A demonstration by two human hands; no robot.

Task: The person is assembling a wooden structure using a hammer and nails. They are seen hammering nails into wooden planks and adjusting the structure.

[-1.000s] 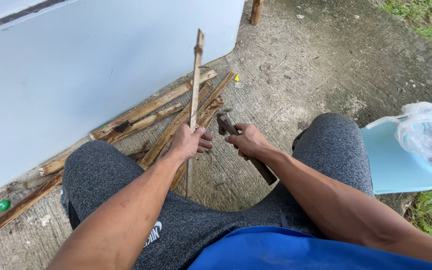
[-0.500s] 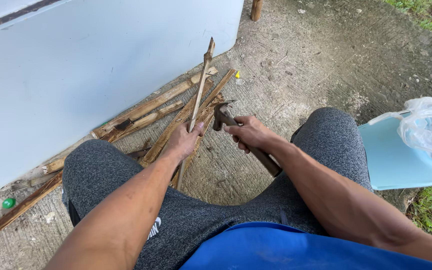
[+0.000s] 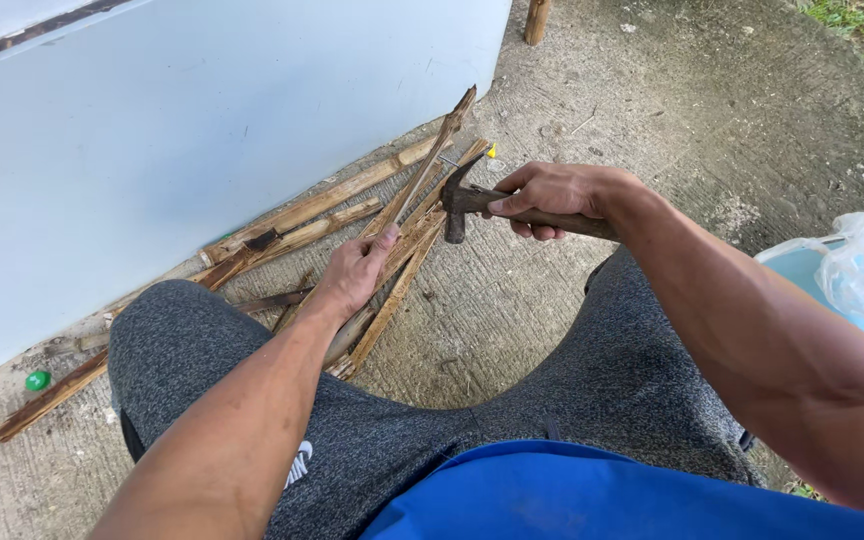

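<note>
The left hand point(image 3: 357, 272) is closed around a thin wooden stick point(image 3: 422, 170), which slants up and away toward the white wall point(image 3: 202, 130). The right hand point(image 3: 552, 195) grips the handle of a claw hammer point(image 3: 462, 200), its head just beside the stick, possibly touching it. Below lies a pile of split wood strips point(image 3: 282, 225) along the wall's base, hemming the left side. Bare concrete floor point(image 3: 672, 90) opens wide to the right, up to a pale blue tub point(image 3: 802, 265) at the edge.
</note>
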